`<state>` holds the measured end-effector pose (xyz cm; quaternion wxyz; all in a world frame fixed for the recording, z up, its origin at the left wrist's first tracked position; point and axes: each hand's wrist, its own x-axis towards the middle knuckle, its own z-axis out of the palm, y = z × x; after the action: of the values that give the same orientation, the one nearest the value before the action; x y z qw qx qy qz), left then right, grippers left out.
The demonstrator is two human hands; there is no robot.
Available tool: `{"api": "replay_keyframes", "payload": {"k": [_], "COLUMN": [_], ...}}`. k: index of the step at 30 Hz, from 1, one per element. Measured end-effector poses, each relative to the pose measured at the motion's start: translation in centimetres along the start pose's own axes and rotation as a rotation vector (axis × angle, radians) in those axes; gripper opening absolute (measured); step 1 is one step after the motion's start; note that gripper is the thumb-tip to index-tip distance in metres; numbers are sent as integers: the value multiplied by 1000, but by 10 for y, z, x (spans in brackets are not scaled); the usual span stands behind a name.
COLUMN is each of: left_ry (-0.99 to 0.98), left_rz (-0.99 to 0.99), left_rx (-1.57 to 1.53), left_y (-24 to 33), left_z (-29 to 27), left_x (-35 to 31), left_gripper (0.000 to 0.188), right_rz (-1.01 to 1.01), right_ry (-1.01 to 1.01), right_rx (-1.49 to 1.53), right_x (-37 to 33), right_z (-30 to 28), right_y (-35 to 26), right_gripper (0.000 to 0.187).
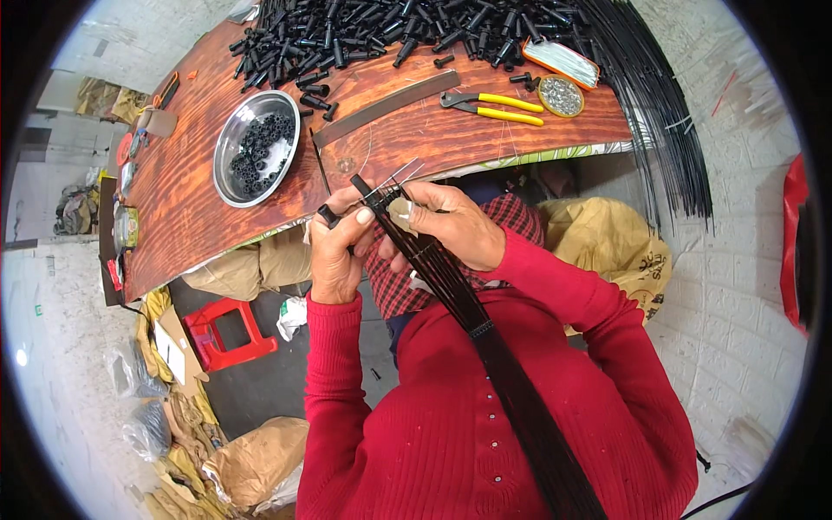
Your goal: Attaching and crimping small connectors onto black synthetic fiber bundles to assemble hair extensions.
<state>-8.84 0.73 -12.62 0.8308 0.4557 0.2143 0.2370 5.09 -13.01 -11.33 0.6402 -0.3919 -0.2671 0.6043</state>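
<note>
A long umbrella frame (pixel 485 334) of thin black ribs slants from my lap up to the table's near edge. My left hand (pixel 340 256) is closed around its top end, thumb pressed on it. A short black cylinder (pixel 328 215) sticks out between the left fingers; its other end is hidden. My right hand (pixel 455 227) is closed at the frame's other side, its thumb capped with a tan cover (pixel 400 209). Thin silvery wires (pixel 404 171) jut out above the fingertips. Just beyond the left hand a thin dark rod (pixel 319 162) points up over the table.
On the wooden table (pixel 191 204) stand a metal bowl (pixel 222 165) of small black rings, yellow-handled pliers (pixel 503 109), a flat bar (pixel 386 106), a round tub of metal bits (pixel 562 95) and a heap of black tubes (pixel 381 35). Black rods (pixel 663 113) overhang at right; a red stool (pixel 247 354) is below.
</note>
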Motion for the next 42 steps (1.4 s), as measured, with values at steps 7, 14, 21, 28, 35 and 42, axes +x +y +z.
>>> {"api": "replay_keyframes", "payload": {"k": [7,14,21,28,35,42], "left_ry": [-30,-47,10,-7,-45,-82], "left_rz": [-21,-71,-80,-74,-107,-180], "left_rx": [-55,-142,44,153,120,-94], "left_y": [-2,-8,-1,9,10,20], "left_z": [-2,-8,4,11,1,-23], "left_x": [6,8,7,10,12,27], "left_gripper": [34,32,39,43,40,42], "right_rz": [23,61,52,-55,-60,-26], "right_ry": [6,-27,-39,-35,23,51], "right_rx": [-31,-11,98,154,83,78], "right_x": [-1,9,10,7,8,11], "right_z": [-2,-15,-13,-6,-1,-5], "right_y": [-4,1,1,4,3,13], "right_gripper": [41,39,40,40,39,33]}}
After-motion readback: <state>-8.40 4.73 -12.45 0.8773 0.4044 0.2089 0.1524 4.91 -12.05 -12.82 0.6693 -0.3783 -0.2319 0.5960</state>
